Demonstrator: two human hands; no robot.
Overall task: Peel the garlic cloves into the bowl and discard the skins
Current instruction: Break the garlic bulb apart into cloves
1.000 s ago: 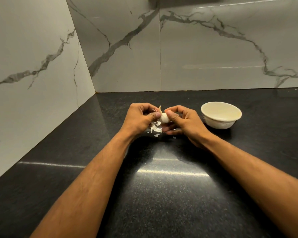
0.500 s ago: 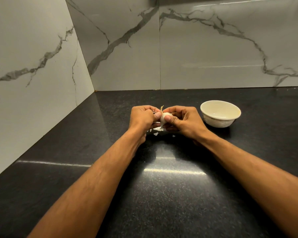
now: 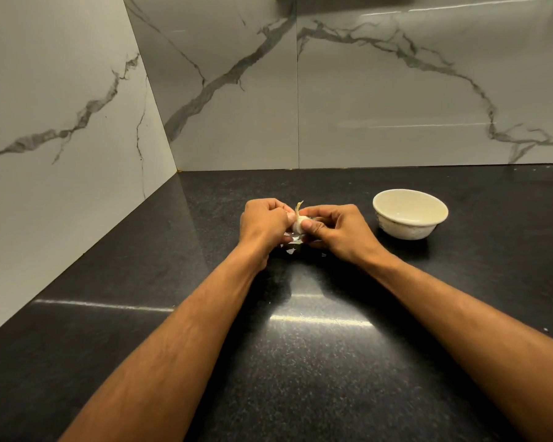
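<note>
Both hands have drawn closer together around the garlic bulb (image 3: 298,225) than a second ago. Left hand (image 3: 264,223) and right hand (image 3: 339,232) each pinch it with curled fingers above fallen skin scraps (image 3: 290,250), mid-countertop (image 3: 300,362), likely prying cloves loose. An empty bowl (image 3: 410,213) waits just right. Veined marble walls (image 3: 396,90) meet at the back-left corner.

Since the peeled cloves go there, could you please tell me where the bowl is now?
In the head view, the white bowl stands on the black countertop, just right of the right hand, short of the marble wall.
</note>
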